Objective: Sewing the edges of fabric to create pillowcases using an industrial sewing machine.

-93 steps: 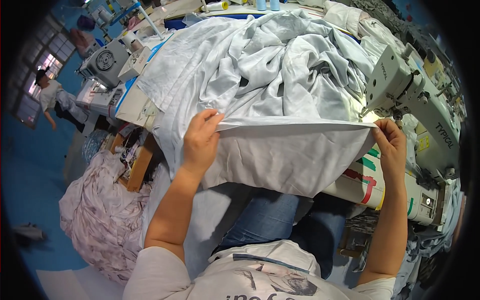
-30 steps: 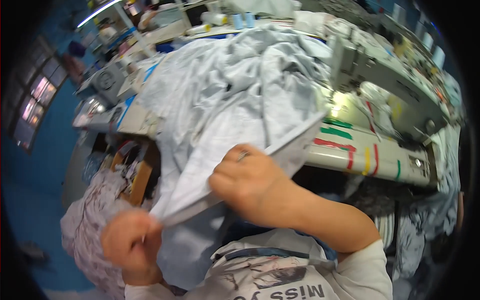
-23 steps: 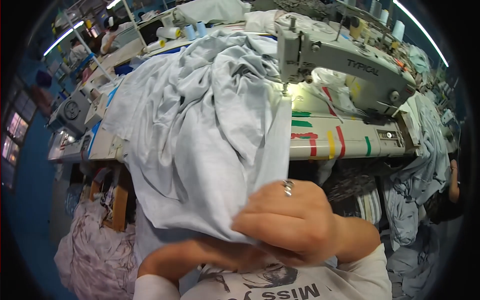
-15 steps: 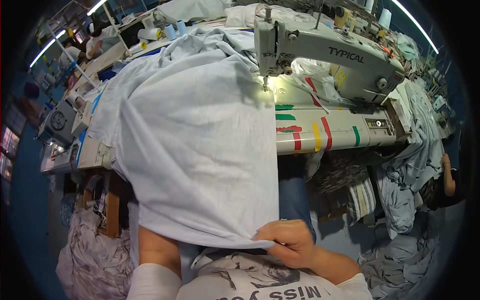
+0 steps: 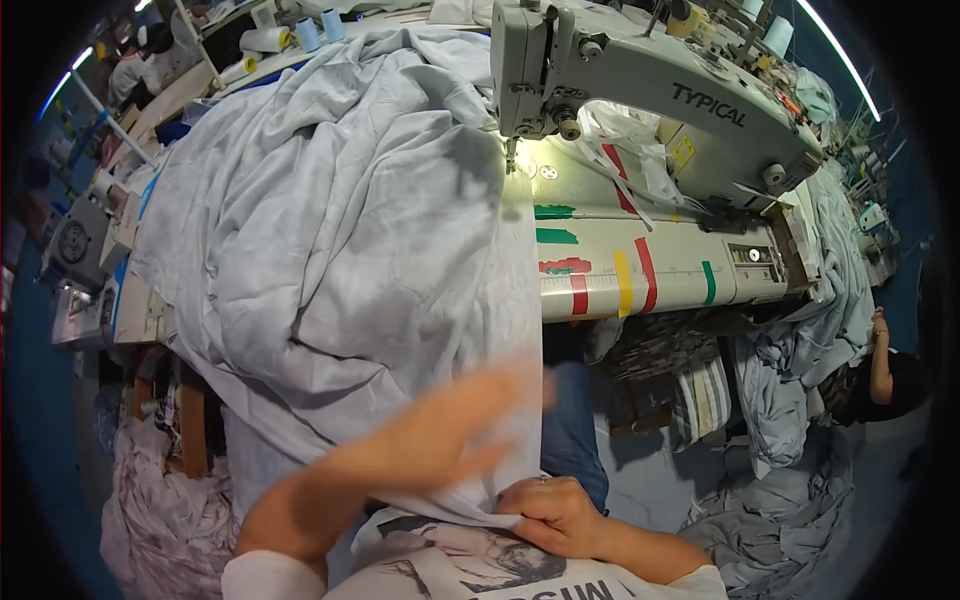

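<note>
A large piece of pale grey fabric (image 5: 330, 230) drapes over the machine bed and hangs down to my lap, its far right edge under the needle area of the white sewing machine (image 5: 620, 80). My right hand (image 5: 555, 513) is closed around the fabric's near corner, close to my shirt. Above the cloth, my left hand (image 5: 460, 420) reaches across toward the fabric's right edge. Motion smears its fingers, though they look stretched out, with the thumb apart. Whether it touches the cloth cannot be made out.
Red, yellow and green tape strips (image 5: 624, 283) mark the machine bed. Heaps of cloth hang at the right (image 5: 790, 390) and lie at the lower left (image 5: 160, 510). Another machine (image 5: 80, 250) stands at the left. Thread cones (image 5: 308, 35) stand at the back. A person's arm (image 5: 880, 360) shows far right.
My left hand has come out from beneath the fabric and now passes over it. The cloth's left part has bunched into folds. My right hand keeps its hold on the corner.
</note>
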`<state>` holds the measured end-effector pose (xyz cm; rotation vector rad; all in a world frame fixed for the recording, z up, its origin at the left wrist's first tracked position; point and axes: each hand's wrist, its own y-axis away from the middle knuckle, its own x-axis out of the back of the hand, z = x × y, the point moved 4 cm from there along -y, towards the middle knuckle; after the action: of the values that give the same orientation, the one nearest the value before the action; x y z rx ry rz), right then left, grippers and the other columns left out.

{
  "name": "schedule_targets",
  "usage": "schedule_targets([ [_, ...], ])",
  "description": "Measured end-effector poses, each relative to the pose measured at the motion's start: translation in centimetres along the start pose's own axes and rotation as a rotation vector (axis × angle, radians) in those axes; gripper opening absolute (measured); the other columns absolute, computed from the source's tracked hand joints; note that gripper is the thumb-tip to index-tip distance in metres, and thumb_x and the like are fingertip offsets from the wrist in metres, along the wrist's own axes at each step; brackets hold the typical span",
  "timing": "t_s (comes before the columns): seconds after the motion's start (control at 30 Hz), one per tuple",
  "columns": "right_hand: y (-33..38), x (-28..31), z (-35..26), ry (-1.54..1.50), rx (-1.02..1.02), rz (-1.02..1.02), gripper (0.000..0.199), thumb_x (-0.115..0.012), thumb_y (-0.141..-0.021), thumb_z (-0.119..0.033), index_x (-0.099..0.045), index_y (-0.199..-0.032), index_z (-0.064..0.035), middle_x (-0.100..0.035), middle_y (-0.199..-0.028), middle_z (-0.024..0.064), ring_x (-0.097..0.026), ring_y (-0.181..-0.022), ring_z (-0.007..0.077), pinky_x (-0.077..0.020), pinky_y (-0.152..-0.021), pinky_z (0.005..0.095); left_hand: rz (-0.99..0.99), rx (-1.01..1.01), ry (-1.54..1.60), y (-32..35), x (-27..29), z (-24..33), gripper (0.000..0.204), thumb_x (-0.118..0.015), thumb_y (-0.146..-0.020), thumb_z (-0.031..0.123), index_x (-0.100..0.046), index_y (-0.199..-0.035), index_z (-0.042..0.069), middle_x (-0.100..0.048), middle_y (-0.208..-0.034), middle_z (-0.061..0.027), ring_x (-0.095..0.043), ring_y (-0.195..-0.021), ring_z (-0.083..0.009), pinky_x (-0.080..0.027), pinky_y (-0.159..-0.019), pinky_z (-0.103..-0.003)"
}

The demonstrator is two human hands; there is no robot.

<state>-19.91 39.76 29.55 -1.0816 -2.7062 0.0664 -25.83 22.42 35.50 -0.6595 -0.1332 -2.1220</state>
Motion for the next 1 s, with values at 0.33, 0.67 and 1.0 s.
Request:
schedule_targets([
  [0.33,0.0,1.5,4.2,-0.177,-0.111,0.076,0.014,-0.064,-0.081,0.001,-0.065,-0.095,0.0029,-0.065,-0.084,0.0153,-0.065,-0.080,0.0297,-0.0505,-0.073,0.0354,0.695,0.412,-0.931,-9.4,12.5,-15.8,0.031,-0.066,-0.084,0.028,-0.057,-0.107,0.008,-0.055,-0.114,-0.0171,-0.049,-0.109,-0.0346,-0.038,-0.087,-0.051],
  [0.67,-4.7,4.8,5.9,-0.210,-0.119,0.014,0.017,-0.064,-0.080,0.003,-0.064,-0.097,0.0020,-0.065,-0.088,0.0147,-0.065,-0.085,0.0310,-0.0506,-0.077,0.0367,0.727,0.187,-0.879,-14.9,16.2,-18.7,0.015,-0.064,-0.084,0.013,-0.054,-0.092,0.004,-0.063,-0.090,-0.0138,-0.059,-0.088,-0.0338,-0.044,-0.077,-0.045],
  [1.0,-10.3,8.6,4.0,-0.057,0.039,0.031,0.015,-0.059,-0.082,-0.007,-0.065,-0.091,0.0038,-0.066,-0.088,0.0176,-0.066,-0.082,0.0345,-0.0526,-0.074,0.0413,0.659,0.318,-0.866,-18.4,20.3,-22.3,0.025,-0.060,-0.079,0.008,-0.054,-0.102,0.000,-0.063,-0.097,-0.0192,-0.060,-0.090,-0.0387,-0.047,-0.080,-0.047],
])
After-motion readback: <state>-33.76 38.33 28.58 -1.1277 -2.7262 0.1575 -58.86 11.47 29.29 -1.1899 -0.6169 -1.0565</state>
